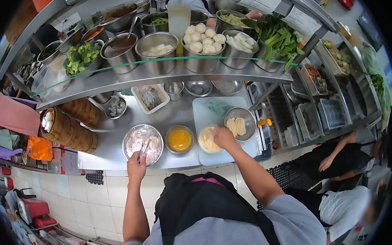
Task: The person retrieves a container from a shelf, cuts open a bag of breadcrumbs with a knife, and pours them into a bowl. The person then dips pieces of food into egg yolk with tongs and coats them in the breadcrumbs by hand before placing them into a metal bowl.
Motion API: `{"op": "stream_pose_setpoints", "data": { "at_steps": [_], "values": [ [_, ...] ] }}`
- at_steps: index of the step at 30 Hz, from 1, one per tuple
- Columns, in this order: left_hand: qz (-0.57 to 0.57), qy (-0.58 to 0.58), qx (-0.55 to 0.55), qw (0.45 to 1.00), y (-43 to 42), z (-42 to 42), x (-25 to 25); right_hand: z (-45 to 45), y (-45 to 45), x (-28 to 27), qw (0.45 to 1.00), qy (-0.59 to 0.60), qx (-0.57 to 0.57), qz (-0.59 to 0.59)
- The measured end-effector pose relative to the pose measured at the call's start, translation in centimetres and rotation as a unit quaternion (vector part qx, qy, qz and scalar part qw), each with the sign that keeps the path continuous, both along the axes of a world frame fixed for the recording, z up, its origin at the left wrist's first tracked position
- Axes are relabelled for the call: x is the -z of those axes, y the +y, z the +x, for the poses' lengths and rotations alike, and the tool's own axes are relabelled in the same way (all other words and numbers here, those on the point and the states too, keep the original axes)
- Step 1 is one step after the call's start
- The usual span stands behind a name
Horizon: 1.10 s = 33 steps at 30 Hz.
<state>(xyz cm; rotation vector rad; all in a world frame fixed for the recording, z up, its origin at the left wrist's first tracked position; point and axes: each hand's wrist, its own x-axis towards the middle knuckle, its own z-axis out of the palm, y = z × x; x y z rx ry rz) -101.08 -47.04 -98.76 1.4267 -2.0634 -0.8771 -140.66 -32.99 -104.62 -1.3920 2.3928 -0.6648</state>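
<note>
My left hand [136,164] is closed around the handle of metal tongs [145,143]. Their tips reach into a steel bowl [160,155] of pale pieces coated in white flour [134,141]. To its right stands a bowl of beaten egg [179,140]. My right hand [225,138] is at the right edge of a round heap of breadcrumbs [207,141], fingers curled together; whatever they hold is hidden. Just behind that hand, a steel bowl [251,133] contains breaded pieces [236,126] and rests on a pale cutting board [201,108].
Bamboo steamers [73,131] and a small bowl of shrimp [116,107] stand at left, with a white tub [150,98] behind. An overhead shelf [162,81] carries steel pots, broccoli [82,55] and white balls [203,37]. Other people [346,206] are at the right.
</note>
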Motion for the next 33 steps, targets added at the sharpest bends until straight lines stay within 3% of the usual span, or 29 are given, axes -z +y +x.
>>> {"op": "stream_pose_setpoints", "data": {
  "at_steps": [4, 9, 13, 19, 22, 25, 28, 31, 33],
  "values": [
    [0.037, 0.002, -0.003, 0.999, -0.1, 0.0, 0.6, 2.4, 0.2, -0.1, 0.995, 0.097, 0.027, -0.023],
    [0.021, 0.002, 0.009, 1.000, -0.3, -0.4, 0.6, 2.0, -0.2, -0.9, 0.998, 0.030, 0.006, 0.064],
    [0.020, 0.007, 0.010, 1.000, -0.3, -0.7, 0.5, 1.9, -0.2, -1.5, 0.997, 0.062, -0.029, 0.037],
    [0.022, 0.014, 0.010, 1.000, -0.7, -0.1, 1.2, 2.1, -0.2, -6.7, 0.999, -0.007, -0.015, 0.035],
    [0.033, 0.016, 0.000, 0.999, -0.9, 0.3, 2.1, 1.1, -0.1, -7.9, 0.996, 0.030, -0.082, -0.003],
    [0.025, 0.020, -0.007, 0.999, -1.0, 0.3, 2.2, -0.2, -0.6, -8.6, 0.994, -0.023, -0.110, 0.001],
    [0.017, 0.025, -0.004, 1.000, -0.6, 0.2, 1.0, -0.6, -1.5, -7.1, 0.997, -0.064, -0.051, -0.007],
    [-0.004, 0.016, 0.020, 1.000, -0.7, -0.4, 0.7, 0.4, -1.6, -0.2, 0.988, -0.082, -0.111, 0.075],
    [0.006, 0.023, 0.013, 1.000, -0.6, -0.5, 0.8, 0.6, -1.3, 1.5, 0.984, -0.075, -0.123, 0.100]
  ]
}}
